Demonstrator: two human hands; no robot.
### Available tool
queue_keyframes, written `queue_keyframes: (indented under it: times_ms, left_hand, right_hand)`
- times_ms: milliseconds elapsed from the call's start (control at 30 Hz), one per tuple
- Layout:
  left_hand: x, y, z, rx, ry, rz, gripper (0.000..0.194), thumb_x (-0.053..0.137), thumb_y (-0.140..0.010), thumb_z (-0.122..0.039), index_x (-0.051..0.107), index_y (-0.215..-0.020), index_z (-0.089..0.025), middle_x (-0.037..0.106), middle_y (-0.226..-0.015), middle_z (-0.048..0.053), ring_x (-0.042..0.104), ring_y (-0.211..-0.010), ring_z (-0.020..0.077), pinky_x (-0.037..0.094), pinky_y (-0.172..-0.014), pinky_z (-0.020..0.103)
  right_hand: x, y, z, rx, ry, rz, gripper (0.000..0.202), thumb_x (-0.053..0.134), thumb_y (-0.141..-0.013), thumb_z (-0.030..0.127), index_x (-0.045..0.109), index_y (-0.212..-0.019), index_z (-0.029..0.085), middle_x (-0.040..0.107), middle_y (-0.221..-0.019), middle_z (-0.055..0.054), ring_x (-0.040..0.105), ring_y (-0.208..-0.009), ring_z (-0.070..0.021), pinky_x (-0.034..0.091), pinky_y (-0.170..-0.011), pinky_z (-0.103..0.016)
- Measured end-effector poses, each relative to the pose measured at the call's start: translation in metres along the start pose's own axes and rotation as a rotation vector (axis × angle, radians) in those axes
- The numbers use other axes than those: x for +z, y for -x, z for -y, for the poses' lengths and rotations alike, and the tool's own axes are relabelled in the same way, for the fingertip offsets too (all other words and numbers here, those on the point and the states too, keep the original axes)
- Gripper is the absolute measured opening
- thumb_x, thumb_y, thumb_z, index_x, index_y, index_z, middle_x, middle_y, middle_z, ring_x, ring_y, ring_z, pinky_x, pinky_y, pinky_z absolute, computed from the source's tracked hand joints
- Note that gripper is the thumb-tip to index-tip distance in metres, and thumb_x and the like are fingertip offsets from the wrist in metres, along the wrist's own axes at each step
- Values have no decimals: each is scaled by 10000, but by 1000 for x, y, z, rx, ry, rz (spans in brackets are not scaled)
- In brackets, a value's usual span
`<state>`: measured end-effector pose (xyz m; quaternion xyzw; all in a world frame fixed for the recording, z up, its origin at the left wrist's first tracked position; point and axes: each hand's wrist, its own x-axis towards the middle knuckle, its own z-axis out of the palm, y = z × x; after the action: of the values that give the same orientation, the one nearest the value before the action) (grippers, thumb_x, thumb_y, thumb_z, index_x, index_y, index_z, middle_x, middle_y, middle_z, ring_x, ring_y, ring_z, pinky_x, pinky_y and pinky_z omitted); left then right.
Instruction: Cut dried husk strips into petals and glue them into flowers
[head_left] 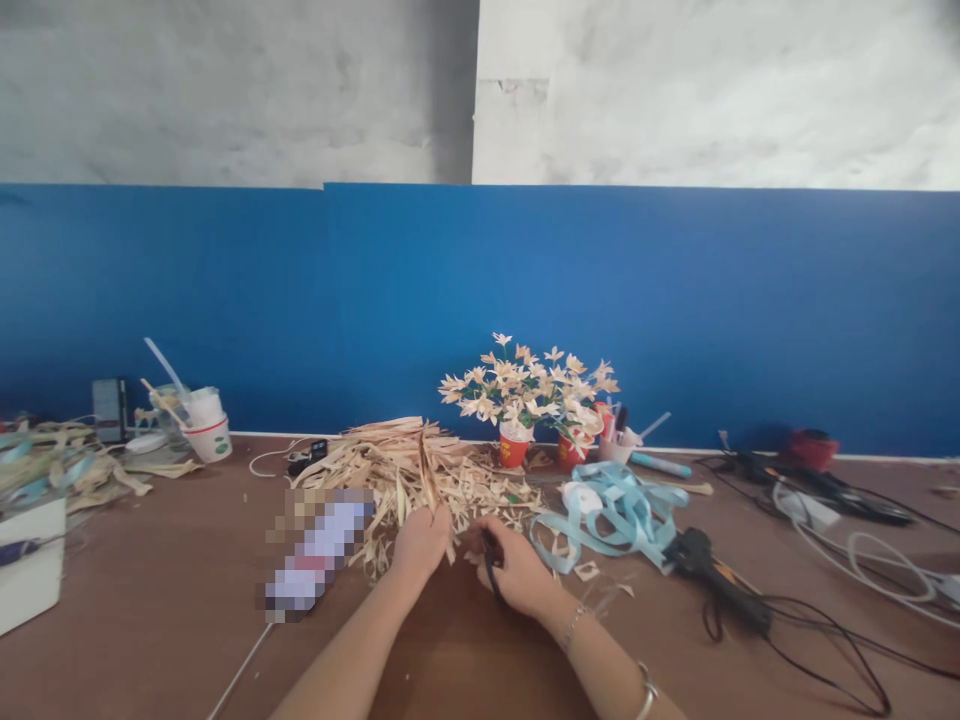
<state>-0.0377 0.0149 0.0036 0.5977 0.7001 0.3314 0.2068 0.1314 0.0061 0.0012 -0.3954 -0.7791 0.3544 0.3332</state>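
My left hand [424,545] is closed round the base of a dried corn husk [428,475], whose brown, pointed tip stands upright. Just to its right, my right hand [517,570] is wrapped round scissors [491,562]; their black handle shows, while the fingers cover most of the blades. A small gap lies between the two hands. Behind them spreads a pile of pale husk strips and scraps [480,490]. Beyond the pile, husk flowers [517,385] on green stems stand in red and white paper cups [513,448].
Light blue ribbon [622,505] lies tangled to the right, beside a black glue gun [720,580] with cords. A phone-like object [322,555], blurred out, lies left on a cable. Farther left stand a white cup [208,437] and more husks [67,465]. A blue partition [375,300] closes the back.
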Motion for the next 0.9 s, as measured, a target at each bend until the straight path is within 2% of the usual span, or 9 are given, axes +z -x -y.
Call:
queue_keyframes:
  times_ms: [167, 300, 400, 533, 633, 733, 833, 900]
  left_hand:
    - [0, 2, -3, -33, 47, -67, 417, 340, -826, -323, 589, -533, -162, 614, -569, 93, 583, -636, 211, 342, -577, 268]
    - [3, 1, -6, 25, 329, -75, 347, 406, -781, -318, 545, -498, -173, 525, -461, 12, 530, -527, 165, 335, -519, 241]
    - [7, 1, -10, -10, 565, -62, 240, 503, -727, -331, 550, -558, -167, 455, -414, -42, 448, -424, 119, 304, -447, 215]
    - [13, 6, -19, -80, 789, 36, 234, 556, -700, -372, 582, -650, -145, 433, -408, -72, 321, -323, 58, 226, -362, 190]
    - [14, 11, -23, -97, 848, 135, 272, 585, -683, -402, 582, -631, -135, 451, -389, -66, 303, -282, 40, 174, -328, 182]
    - [11, 14, -24, -83, 887, 258, 292, 621, -665, -410, 605, -645, -119, 553, -434, -15, 418, -311, 61, 203, -327, 172]
    - [5, 13, -22, -85, 921, 404, 306, 690, -615, -361, 655, -766, -97, 678, -630, 64, 587, -490, 119, 339, -386, 172]
    - [2, 13, -21, -104, 934, 461, 317, 718, -590, -317, 668, -809, -93, 704, -718, 88, 626, -577, 136, 418, -466, 186]
  right_hand:
    - [-3, -1, -9, 16, -202, -57, 371, 469, -594, 70, 507, -943, 188, 572, -762, 11, 536, -700, -136, 427, -634, -230]
    - [-5, -4, -14, 33, -371, -149, 346, 502, -627, 103, 494, -963, 188, 575, -778, 1, 553, -729, -152, 447, -656, -259]
    - [-6, -6, -16, 62, -462, -189, 322, 588, -648, 169, 499, -957, 188, 589, -758, -3, 566, -717, -162, 452, -638, -267]
    - [-2, -9, -17, 95, -546, -231, 379, 713, -602, 241, 526, -926, 183, 584, -729, 7, 558, -662, -146, 451, -594, -251]
    - [2, -11, -14, 102, -543, -278, 379, 746, -575, 257, 543, -883, 173, 551, -644, 30, 516, -572, -118, 413, -511, -217]
    - [0, -13, -12, 147, -561, -337, 359, 731, -592, 307, 544, -866, 170, 522, -562, 48, 476, -491, -104, 383, -454, -209]
    - [-6, -13, -11, 204, -563, -417, 383, 742, -557, 348, 547, -836, 171, 520, -531, 49, 461, -463, -105, 366, -424, -207]
    - [-11, -12, -10, 234, -559, -461, 393, 751, -538, 367, 545, -811, 172, 505, -517, 54, 428, -435, -92, 337, -403, -201]
